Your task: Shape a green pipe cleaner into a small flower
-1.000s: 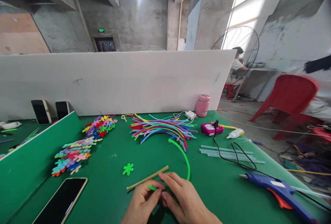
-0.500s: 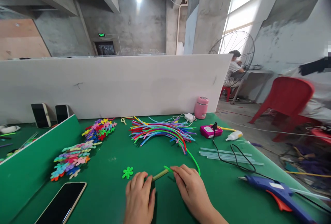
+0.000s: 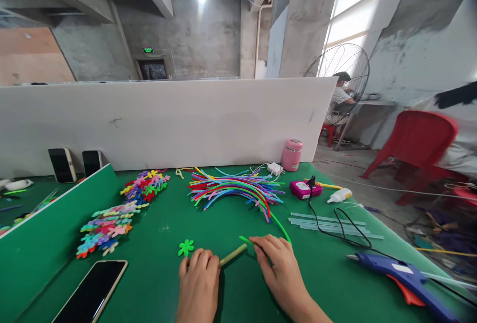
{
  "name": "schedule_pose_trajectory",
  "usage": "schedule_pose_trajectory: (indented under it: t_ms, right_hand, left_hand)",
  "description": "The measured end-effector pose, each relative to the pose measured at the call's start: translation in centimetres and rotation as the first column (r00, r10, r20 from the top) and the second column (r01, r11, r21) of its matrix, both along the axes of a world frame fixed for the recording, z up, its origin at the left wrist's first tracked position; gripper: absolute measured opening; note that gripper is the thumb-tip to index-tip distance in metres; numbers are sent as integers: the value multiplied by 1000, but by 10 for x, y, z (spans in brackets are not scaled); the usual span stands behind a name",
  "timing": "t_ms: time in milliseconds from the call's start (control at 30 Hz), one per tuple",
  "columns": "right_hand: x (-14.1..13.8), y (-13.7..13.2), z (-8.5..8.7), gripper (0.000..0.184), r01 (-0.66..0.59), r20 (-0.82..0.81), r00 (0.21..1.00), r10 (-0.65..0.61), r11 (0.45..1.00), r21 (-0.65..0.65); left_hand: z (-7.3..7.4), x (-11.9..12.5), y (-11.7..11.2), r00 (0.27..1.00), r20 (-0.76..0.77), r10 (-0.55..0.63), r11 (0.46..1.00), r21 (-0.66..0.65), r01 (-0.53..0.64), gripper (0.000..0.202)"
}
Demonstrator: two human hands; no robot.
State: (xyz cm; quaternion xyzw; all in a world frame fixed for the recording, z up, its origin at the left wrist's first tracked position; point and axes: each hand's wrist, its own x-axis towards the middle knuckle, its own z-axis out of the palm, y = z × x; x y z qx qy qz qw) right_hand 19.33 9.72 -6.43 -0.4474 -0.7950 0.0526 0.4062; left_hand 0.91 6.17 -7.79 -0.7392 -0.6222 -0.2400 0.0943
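Note:
My left hand (image 3: 198, 279) is closed around one end of a short olive-green stick (image 3: 234, 255), whose other end points up and right. My right hand (image 3: 278, 266) pinches a bright green pipe cleaner (image 3: 282, 227) near its tip. That tip sticks out a little above the stick's free end, apart from it. The rest of the pipe cleaner curves behind my right hand back to the colourful bundle of pipe cleaners (image 3: 234, 189). A green flower shape (image 3: 186, 248) lies on the table just beyond my left fingers.
Colourful flower shapes (image 3: 108, 228) are piled at left, near a phone (image 3: 91, 290). A blue glue gun (image 3: 400, 271), its black cord and clear glue sticks (image 3: 328, 223) lie at right. Behind stand a pink flask (image 3: 291, 155), magenta box (image 3: 305, 189) and white partition (image 3: 208, 124).
The pipe cleaner's tip has moved off the stick's end, leaving a small gap. My right hand has shifted slightly right, and my left fingers have drawn together around the stick.

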Motion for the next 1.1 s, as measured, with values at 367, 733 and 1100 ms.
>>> schedule_pose_trajectory:
  t_ms: [367,733,1100]
  right_hand:
    - [-1,-11,14,26,-192,35,981,193,981,-38]
    - [-5,-14,13,24,-390,61,904,422,877,-281]
    - [-1,-11,11,28,-506,-162,862,481,788,-351]
  left_hand:
    - [1,7,-6,944,-107,-312,945,-136,297,25]
    - [21,7,-10,916,-4,-401,835,-414,363,37]
    - [23,7,-8,912,-3,-411,785,-510,352,37]
